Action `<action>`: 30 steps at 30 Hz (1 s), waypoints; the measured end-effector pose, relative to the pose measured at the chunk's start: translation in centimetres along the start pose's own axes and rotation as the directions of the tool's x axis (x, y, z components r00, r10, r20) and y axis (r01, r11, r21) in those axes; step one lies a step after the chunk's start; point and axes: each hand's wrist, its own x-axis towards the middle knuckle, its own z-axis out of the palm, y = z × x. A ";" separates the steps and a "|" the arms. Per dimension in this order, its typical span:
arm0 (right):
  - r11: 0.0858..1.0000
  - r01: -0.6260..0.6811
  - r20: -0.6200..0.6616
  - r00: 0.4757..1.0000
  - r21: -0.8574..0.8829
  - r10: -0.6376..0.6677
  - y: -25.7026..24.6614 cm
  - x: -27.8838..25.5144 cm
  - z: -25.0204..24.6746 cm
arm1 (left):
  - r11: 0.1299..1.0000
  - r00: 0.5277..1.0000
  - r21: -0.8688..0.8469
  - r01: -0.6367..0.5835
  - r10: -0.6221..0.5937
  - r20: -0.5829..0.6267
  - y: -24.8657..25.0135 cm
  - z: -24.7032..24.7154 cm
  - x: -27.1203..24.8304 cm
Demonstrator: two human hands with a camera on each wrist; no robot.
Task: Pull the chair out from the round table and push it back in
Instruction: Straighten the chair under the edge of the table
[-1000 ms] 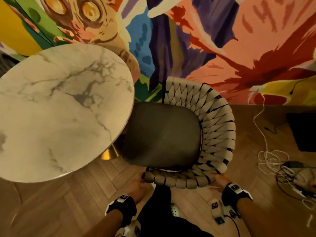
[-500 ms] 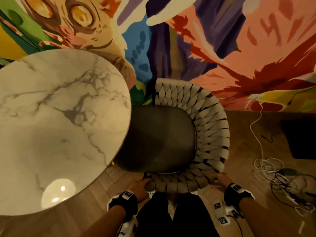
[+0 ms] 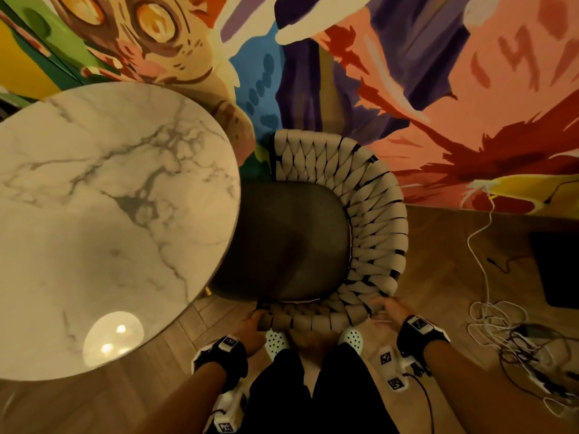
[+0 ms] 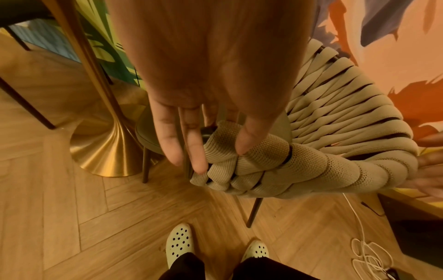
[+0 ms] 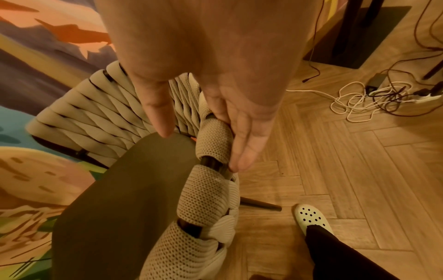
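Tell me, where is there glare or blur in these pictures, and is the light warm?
Head view: lamp glare sits on the round table near its front rim, and straight lines bend from the wide lens. Left wrist view: the gold table base shines; the right hand at the edge is blurred. Right wrist view: the mural is smeared. All three look warm and orange.

floor [image 3: 438, 277]: herringbone wood | on it: chair [image 3: 372, 220], round table [image 3: 109, 214], tangled cables [image 3: 507, 327]
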 end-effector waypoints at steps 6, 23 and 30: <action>1.000 0.010 0.028 1.000 -0.030 -0.009 -0.2 0.0 1.3 | 0.998 0.999 -0.062 -0.024 0.022 -0.032 -0.8 -0.4 0.5; 0.997 0.069 0.061 0.996 -0.042 -0.066 2.0 -0.5 3.2 | 1.000 1.000 -0.020 0.022 -0.021 0.019 -3.3 -2.6 1.2; 0.994 0.071 0.090 0.994 -0.081 -0.064 2.2 -0.6 3.9 | 0.997 0.996 0.017 0.069 -0.070 0.052 -4.6 -3.3 1.1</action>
